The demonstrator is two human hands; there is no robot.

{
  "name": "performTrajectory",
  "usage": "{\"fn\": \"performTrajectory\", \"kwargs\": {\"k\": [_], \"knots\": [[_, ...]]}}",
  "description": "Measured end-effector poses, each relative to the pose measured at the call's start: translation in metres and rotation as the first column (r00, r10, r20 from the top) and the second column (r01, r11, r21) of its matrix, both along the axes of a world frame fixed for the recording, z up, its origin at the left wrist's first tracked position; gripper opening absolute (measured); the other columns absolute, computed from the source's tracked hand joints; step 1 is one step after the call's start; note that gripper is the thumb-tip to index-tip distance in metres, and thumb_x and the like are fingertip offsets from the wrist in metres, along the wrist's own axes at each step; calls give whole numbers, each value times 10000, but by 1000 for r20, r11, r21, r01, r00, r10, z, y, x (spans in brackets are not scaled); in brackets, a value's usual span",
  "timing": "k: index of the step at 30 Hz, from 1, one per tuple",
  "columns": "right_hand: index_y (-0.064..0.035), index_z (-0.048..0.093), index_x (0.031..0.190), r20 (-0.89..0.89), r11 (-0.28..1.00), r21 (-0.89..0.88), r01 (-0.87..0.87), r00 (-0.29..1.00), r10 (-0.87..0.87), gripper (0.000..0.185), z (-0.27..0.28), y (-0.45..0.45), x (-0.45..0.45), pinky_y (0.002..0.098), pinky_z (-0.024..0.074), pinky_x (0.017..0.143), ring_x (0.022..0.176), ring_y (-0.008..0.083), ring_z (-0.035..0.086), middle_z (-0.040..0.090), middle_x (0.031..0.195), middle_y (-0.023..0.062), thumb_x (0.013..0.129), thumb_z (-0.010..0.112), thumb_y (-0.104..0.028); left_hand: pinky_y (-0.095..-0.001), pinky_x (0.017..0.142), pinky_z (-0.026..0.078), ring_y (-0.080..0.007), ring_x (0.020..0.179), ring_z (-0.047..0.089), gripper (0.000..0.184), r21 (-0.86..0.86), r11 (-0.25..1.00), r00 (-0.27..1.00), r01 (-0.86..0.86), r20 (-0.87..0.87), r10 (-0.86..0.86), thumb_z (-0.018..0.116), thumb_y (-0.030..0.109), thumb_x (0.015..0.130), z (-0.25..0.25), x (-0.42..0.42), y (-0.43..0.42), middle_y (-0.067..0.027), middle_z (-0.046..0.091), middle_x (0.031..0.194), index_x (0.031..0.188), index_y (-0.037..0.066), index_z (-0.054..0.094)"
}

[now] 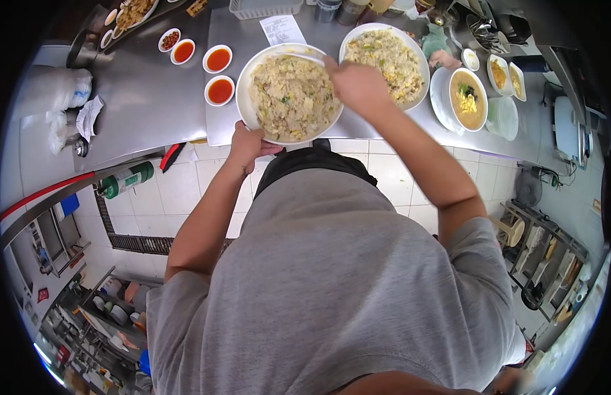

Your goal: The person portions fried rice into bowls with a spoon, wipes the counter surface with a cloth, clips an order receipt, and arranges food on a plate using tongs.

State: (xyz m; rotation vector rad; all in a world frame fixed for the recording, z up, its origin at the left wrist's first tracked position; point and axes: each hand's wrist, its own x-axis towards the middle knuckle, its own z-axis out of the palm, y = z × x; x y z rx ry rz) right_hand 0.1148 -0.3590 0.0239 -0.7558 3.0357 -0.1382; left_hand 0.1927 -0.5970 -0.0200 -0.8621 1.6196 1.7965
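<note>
**A:** Okay, grips first. What have the hands got?

**B:** Right hand [361,87] is closed round the handle of a pale utensil [308,58], spoon I think. Fingers are blurry and its far end is hard to make out. It's over the far side of the rice [293,99], just inside the rim.

**A:** And the left?

**B:** Left hand [246,146] has the near left edge of the plate [244,99], fingers tucked under the rim. Plate's at the front of the steel counter [147,122], right in front of the person.

**A:** So what step is that, you reckon?

**B:** My guess, working the rice with the utensil while the other hand steadies the plate. Can't tell if it's scooping or smoothing. The next move calls for a firm hold on that edge and a light touch, since the rice is heaped pretty wide.

**A:** What's around it?

**B:** Second plate [378,26] of rice just to the right, partly behind the right hand. Three cups of red sauce [220,90] on the left, a cup with chopped red bits [168,40] near them. Printed slip [283,30] beyond the plate, and a bowl [466,69] of something soupy farther right.
</note>
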Motion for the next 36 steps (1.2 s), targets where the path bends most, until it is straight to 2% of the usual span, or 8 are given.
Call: {"fn": "performTrajectory", "kwargs": {"k": [7, 15, 18, 21, 24, 27, 30, 36], "knots": [[29, 513, 1160, 229, 966, 51, 255, 938, -260, 326, -8, 15, 78, 458, 499, 563, 607, 324, 626, 620, 684, 184, 908, 486, -175, -404, 860, 559, -421, 1003, 603, 450, 403, 902, 987, -156, 86, 132, 407, -25, 843, -24, 20, 9, -310, 525, 1173, 1263, -164, 321], [45, 514, 1138, 264, 891, -11, 453, 861, -434, 300, 9, -24, 117, 421, 492, 500, 575, 340, 616, 602, 631, 185, 917, 485, -155, -318, 872, 486, -278, 1133, 560, 411, 647, 762, 945, 35, 226, -236, 447, 152, 946, -19, 22, 3, -208, 529, 1269, 1290, -69, 404], [44, 523, 1130, 271, 887, -40, 460, 859, -434, 293, 41, -36, 120, 420, 495, 509, 574, 334, 618, 605, 630, 180, 912, 485, -149, -282, 739, 494, -220, 966, 634, 341, 507, 817, 877, 276, 214, -430, 501, 222, 929, -32, 20, -12, -139, 648, 1102, 1161, -21, 567], [79, 508, 1094, 280, 928, -16, 372, 893, -353, 311, 47, -45, 112, 427, 518, 550, 621, 332, 643, 624, 668, 195, 826, 472, -74, -305, 669, 504, -178, 768, 657, 289, -365, 415, 458, 833, 33, -889, 543, 263, 907, 18, -13, -33, -109, 698, 855, 1009, 20, 664], [52, 552, 1019, 208, 958, -47, 282, 941, -266, 256, 5, -42, 95, 437, 511, 565, 632, 336, 642, 630, 679, 177, 823, 488, -100, -333, 633, 498, -239, 683, 661, 257, -813, 486, 544, 322, -260, -797, 563, 257, 888, 33, -60, -40, -112, 687, 762, 975, 44, 678], [27, 571, 963, 203, 953, -19, 302, 935, -292, 221, 64, -38, 78, 440, 512, 596, 668, 332, 646, 635, 699, 172, 816, 505, -123, -365, 672, 495, -310, 722, 649, 236, -840, 530, 303, -114, -537, -787, 606, 241, 851, -17, -130, -45, -134, 680, 787, 942, 37, 682], [-30, 619, 881, 189, 943, 14, 333, 925, -330, 173, 49, -40, 57, 444, 514, 644, 724, 324, 650, 645, 744, 167, 801, 514, -142, -373, 722, 496, -296, 795, 652, 234, -888, 376, 423, 265, -243, -873, 645, 238, 815, -30, -162, -34, -147, 680, 835, 945, 50, 694], [-52, 638, 870, 128, 934, 18, 356, 926, -355, 178, 74, -34, 59, 440, 512, 641, 727, 330, 646, 646, 735, 154, 836, 500, -159, -404, 814, 493, -328, 913, 630, 251, -936, 203, 431, 286, -64, -900, 632, 163, 762, -18, -164, -20, -188, 660, 974, 990, 80, 696]]}}
